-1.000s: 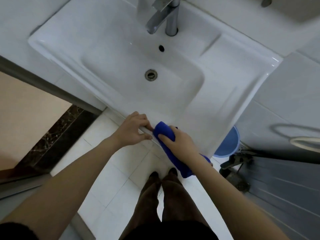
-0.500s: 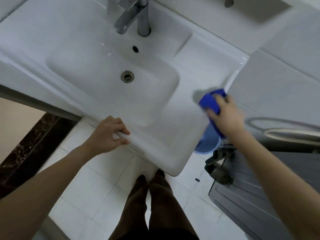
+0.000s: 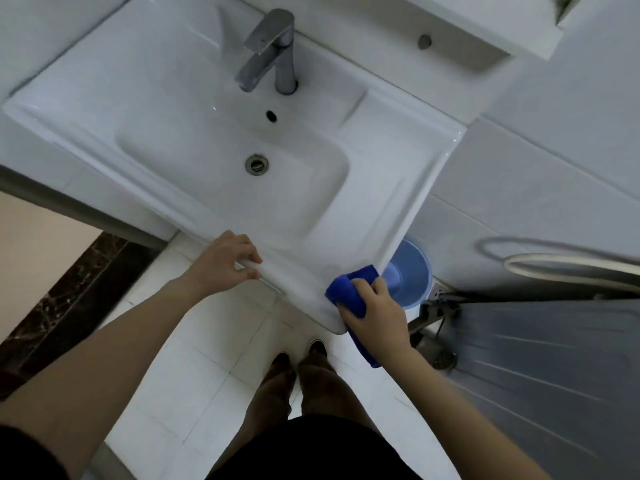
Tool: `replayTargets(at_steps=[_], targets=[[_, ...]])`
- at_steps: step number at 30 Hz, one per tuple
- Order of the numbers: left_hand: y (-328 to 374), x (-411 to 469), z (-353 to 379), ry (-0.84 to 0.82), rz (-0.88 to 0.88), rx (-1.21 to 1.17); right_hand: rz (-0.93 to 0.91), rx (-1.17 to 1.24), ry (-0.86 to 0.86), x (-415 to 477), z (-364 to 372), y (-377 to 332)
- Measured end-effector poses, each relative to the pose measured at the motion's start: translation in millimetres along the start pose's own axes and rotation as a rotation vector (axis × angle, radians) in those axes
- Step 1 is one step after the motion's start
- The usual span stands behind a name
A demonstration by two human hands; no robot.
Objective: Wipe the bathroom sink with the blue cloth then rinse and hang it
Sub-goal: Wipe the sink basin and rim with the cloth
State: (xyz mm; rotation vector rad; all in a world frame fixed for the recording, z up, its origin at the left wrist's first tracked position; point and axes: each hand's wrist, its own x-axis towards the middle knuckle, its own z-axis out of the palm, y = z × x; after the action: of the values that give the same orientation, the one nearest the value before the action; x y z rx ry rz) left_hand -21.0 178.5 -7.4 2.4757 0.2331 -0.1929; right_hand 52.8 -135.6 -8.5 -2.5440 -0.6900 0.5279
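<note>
The right hand (image 3: 375,311) is seen at lower centre-right of the frame, palm down and fingers curled over the cloth (image 3: 348,292), which is pressed against the near right corner of the sink (image 3: 194,98) — part of the blue fabric is bunched on top of the rim, and a tail hangs below the wrist, past the corner. The right forearm is stretched in from the lower right edge. The left hand (image 3: 225,263) is placed at centre frame, wrapped over the sink's front edge with fingers on top and the thumb tucked beneath; nothing else is held in it. Its forearm runs in from the lower left. The tap (image 3: 268,51) stands at upper centre, with the drain (image 3: 257,164) below it in the basin. A blue bucket (image 3: 412,275) is partly hidden behind the sink's right corner, just beside the cloth — on the floor.
</note>
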Motion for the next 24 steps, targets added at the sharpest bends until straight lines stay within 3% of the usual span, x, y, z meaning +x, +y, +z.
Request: replayTargets(at_steps=[5, 8, 14, 18, 24], targets=[[32, -22, -3, -0.021, -0.092, 0.094, 0.098, 0.269, -0.16, -10, -24, -22], [56, -56, -12, 0.134, -0.168, 0.007, 0.06, 0.418, -0.125, -18, -41, -38], [78, -178, -19, 0.513, -0.286, -0.138, -0.142, 0.477, -0.013, -35, -52, -81], [76, -264, 28, 0.619, -0.577, -0.211, -0.262, 0.464, -0.094, -46, -33, -96], [70, -380, 106, 0.565, -1.027, -0.402, -0.343, 0.321, -0.298, -67, 25, -121]])
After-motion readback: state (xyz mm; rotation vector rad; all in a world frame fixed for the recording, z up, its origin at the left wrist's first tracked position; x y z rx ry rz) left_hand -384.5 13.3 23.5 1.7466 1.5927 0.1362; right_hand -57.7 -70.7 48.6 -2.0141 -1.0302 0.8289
